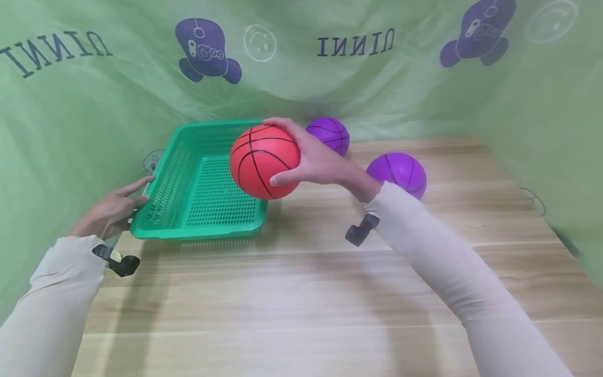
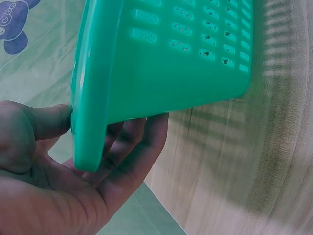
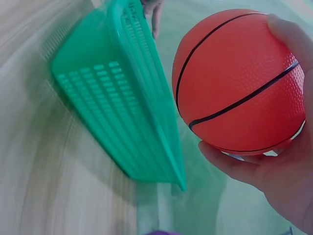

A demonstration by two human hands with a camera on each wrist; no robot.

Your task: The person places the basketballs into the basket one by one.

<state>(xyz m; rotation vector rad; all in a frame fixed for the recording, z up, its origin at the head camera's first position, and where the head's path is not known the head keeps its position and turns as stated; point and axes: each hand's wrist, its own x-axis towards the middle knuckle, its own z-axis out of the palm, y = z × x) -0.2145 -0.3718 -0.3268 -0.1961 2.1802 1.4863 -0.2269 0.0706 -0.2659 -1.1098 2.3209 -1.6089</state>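
Note:
A red toy basketball (image 1: 264, 162) with black lines is gripped in my right hand (image 1: 317, 157), raised over the right side of a green plastic basket (image 1: 198, 233). In the right wrist view, thumb and fingers spread around the ball (image 3: 234, 83), which is apart from the basket (image 3: 102, 93). My left hand (image 1: 110, 209) holds the basket's left rim. In the left wrist view, the thumb lies on the outside of the rim (image 2: 93, 98) and the fingers curl beneath it. No ball shows inside the basket, though the red ball hides part of its right side.
Two purple toy basketballs rest on the wooden table (image 1: 282, 303): one (image 1: 332, 133) at the back beside the basket, another (image 1: 398, 173) farther right, partly behind my right forearm. A green printed cloth (image 1: 292, 78) hangs around the back and sides.

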